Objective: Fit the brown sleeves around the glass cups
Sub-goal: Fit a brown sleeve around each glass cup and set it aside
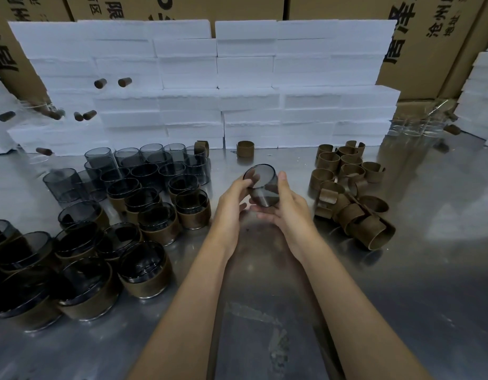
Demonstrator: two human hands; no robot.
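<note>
Both forearms reach forward over the counter (pixel 264 270), bare, converging on one smoked glass cup (pixel 262 185) held in the air between the hands. The left hand (pixel 231 200) grips the cup from its left side, thumb and fingers (pixel 248 182) curled onto the wall near the rim. The right hand (pixel 288 205) wraps it from the right, thumb up along the wall and its fingers curled under the base. The cup is tilted, mouth facing away and upward, and it wears no sleeve.

Right of the right fingers, near but apart, lies a loose heap of brown sleeves (pixel 349 193), some upright, some toppled on one another. One single sleeve (pixel 245 148) stands beyond the fingertips by the foam. Left of the left fingers stand bare cups (pixel 144 165) farther back and sleeved cups (pixel 144 223) nearer, crowded together and touching.

The counter is shiny metal with smeared reflections. Behind the fingers rises a wall of stacked white foam blocks (pixel 210 78), with printed cardboard boxes (pixel 429 45) behind and to the right. Small brown corks (pixel 124 82) show at the far left against the foam, and clear glasses (pixel 418 127) stand far right.
</note>
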